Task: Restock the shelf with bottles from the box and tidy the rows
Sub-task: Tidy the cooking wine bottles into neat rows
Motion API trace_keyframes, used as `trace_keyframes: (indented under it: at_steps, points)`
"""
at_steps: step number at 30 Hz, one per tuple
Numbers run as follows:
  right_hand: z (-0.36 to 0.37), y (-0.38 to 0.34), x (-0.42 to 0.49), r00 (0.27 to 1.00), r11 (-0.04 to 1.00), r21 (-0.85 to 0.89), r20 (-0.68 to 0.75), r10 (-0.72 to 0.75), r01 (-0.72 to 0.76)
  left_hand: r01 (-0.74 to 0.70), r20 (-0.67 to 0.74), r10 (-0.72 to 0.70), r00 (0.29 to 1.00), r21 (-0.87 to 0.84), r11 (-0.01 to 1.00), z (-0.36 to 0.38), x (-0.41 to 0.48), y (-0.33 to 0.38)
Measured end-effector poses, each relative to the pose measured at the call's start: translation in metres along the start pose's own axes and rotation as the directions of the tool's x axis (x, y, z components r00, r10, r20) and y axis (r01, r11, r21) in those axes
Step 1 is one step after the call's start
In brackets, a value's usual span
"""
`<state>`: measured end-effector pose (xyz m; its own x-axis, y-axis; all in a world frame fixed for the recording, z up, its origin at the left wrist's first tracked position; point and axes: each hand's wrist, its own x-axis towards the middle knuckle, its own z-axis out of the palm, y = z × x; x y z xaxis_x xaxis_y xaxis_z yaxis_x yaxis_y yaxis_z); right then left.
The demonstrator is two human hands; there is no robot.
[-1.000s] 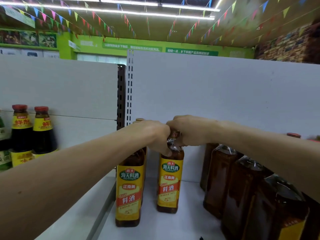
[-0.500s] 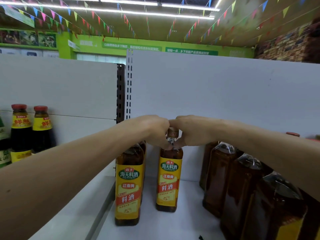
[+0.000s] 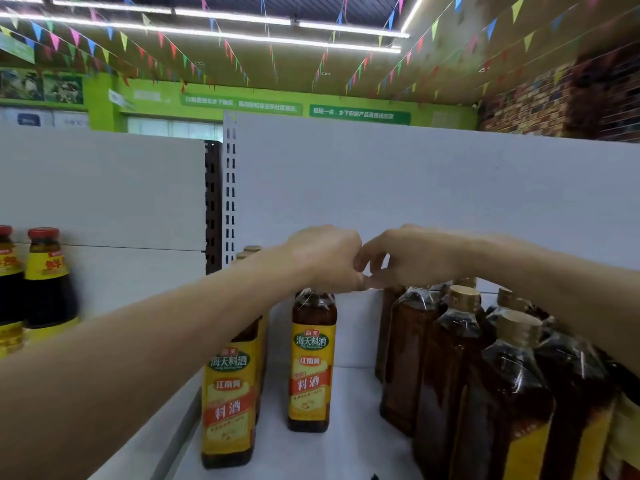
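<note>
One bottle (image 3: 312,358) beneath left hand (image 3: 325,261), right hand (image 3: 414,258) alongside.

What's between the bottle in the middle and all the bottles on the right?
Nothing: only bare white shelf separates the middle bottle from the right-hand bottles, as the head view shows.

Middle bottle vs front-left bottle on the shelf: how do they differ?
The middle bottle stands alone, farther back; the front-left bottle heads a row at the left edge of the shelf. The middle bottle's top is under the left hand; the front-left bottle's is behind the forearm. Both are upright, with dark liquid and the same yellow label.
</note>
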<state>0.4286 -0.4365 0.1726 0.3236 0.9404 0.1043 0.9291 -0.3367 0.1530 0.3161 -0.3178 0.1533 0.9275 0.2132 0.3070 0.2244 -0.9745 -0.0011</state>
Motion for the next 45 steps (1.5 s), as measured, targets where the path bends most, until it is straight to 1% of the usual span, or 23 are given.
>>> trace_keyframes:
  at_steps: [2,4,8,10,12,14,16,17,19,21,23,25,29,33,38,40,45]
  points:
    - [0.0,0.008,-0.007,0.999,0.998,-0.055,0.003,0.04,-0.04,-0.027,0.014,0.027,1.0,-0.022,0.999,0.004,0.003,0.011]
    - [0.0,0.015,-0.015,0.998,0.994,-0.085,-0.006,0.065,-0.065,-0.04,0.059,0.043,0.997,-0.05,0.998,0.009,0.005,0.021]
    - [-0.005,0.025,-0.033,0.996,0.993,-0.078,-0.004,0.09,-0.09,-0.085,0.15,0.106,0.983,-0.14,0.986,0.018,0.009,0.037]
    - [-0.007,0.027,-0.041,0.996,0.994,-0.072,-0.006,0.087,-0.088,-0.116,0.155,0.144,0.977,-0.181,0.977,0.02,0.01,0.046]
    - [-0.008,0.026,-0.048,0.995,0.988,-0.121,0.013,0.099,-0.097,-0.133,0.161,0.167,0.973,-0.203,0.97,0.021,0.012,0.054]
    - [-0.008,0.025,-0.053,0.993,0.982,-0.157,0.022,0.114,-0.11,-0.16,0.128,0.186,0.974,-0.191,0.968,0.022,0.016,0.059]
    - [-0.008,0.026,-0.057,0.992,0.982,-0.15,0.026,0.121,-0.116,-0.172,0.111,0.193,0.975,-0.177,0.969,0.025,0.019,0.06]
    - [-0.008,0.026,-0.059,0.992,0.984,-0.132,0.033,0.126,-0.12,-0.175,0.122,0.205,0.971,-0.219,0.96,0.027,0.019,0.059]
    - [-0.009,0.027,-0.062,0.989,0.987,-0.101,0.062,0.132,-0.126,-0.127,0.2,0.211,0.957,-0.367,0.922,0.031,0.019,0.056]
    - [-0.011,0.029,-0.065,0.98,0.986,-0.09,0.13,0.149,-0.138,-0.078,0.278,0.216,0.936,-0.434,0.898,0.036,0.015,0.054]
    - [-0.013,0.03,-0.065,0.968,0.986,-0.057,0.19,0.163,-0.155,-0.083,0.284,0.218,0.934,-0.421,0.903,0.038,0.013,0.053]
    - [-0.012,0.031,-0.063,0.967,0.988,-0.027,0.201,0.154,-0.152,-0.1,0.272,0.218,0.937,-0.389,0.916,0.04,0.012,0.055]
    - [-0.009,0.03,-0.059,0.976,0.987,0.071,0.173,0.131,-0.145,-0.081,0.254,0.188,0.949,-0.379,0.922,0.04,0.009,0.056]
    - [-0.005,0.024,-0.055,0.984,0.986,0.076,0.115,0.137,-0.146,-0.079,0.227,0.169,0.959,-0.359,0.93,0.041,0.004,0.054]
    - [0.0,0.006,-0.048,0.986,0.973,0.16,0.06,0.156,-0.164,-0.086,0.214,0.172,0.962,-0.36,0.929,0.041,-0.005,0.045]
    - [0.0,-0.001,-0.043,0.986,0.973,0.158,0.048,0.16,-0.166,-0.061,0.209,0.146,0.967,-0.366,0.928,0.041,-0.009,0.042]
    - [-0.003,-0.017,-0.034,0.99,0.974,0.173,0.02,0.143,-0.144,0.054,0.212,0.024,0.977,-0.355,0.933,0.046,-0.017,0.026]
